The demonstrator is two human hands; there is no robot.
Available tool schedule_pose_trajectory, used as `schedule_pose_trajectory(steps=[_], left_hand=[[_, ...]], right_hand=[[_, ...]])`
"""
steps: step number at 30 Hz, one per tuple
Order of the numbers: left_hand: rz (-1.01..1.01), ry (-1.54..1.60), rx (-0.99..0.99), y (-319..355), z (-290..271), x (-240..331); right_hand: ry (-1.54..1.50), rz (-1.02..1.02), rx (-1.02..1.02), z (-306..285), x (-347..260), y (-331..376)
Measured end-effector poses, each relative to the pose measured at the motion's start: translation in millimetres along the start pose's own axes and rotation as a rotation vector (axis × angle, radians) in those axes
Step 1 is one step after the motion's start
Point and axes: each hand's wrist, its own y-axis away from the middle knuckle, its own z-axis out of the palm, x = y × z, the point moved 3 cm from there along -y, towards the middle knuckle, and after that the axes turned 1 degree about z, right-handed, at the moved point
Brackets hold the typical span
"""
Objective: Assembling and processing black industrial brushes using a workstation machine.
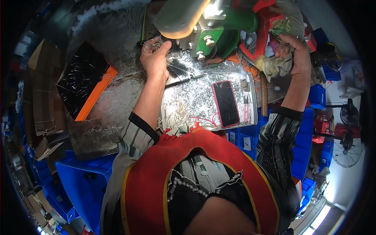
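Observation:
At the left side of a green machine [211, 41], my left hand [156, 60] is closed on thin metal wire pieces [149, 44], with the thumb pointing up beside them. Just right of that wrist is a black bristle brush [178, 69]. At the upper right, my right hand [295, 49] is wrapped round a cloth-covered handle [274, 65] beside the machine's red wheel [261, 37]. Part of its grip is hidden by the cloth. Between my forearms lies a clear tray [184, 105] strewn with metal slivers.
A phone in a red case [226, 103] and a pink-handled cutter [246, 109] lie on the tray. Right of it is a wooden handle [264, 96]. An orange-edged black bin [92, 98] holds thin pins at left. Blue bins [84, 188] and fans [347, 150] stand around.

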Motion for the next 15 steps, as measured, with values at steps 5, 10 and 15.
schedule_pose_trajectory(steps=[5, 10, 15], left_hand=[[0.011, 0.003, 0.020, 0.7, -7.4, -0.5], [-0.025, 0.030, -0.002, 6.0, 0.6, 5.8], [-0.032, 0.097, 0.014, 10.6, -18.6, 4.8]], right_hand=[[-0.099, -0.277, 0.156, -0.6, 64.5, 0.6], [-0.260, -0.533, 0.212, 4.2, 130.4, 1.5], [-0.028, -0.355, 0.305, 21.4, 108.1, 30.5]])
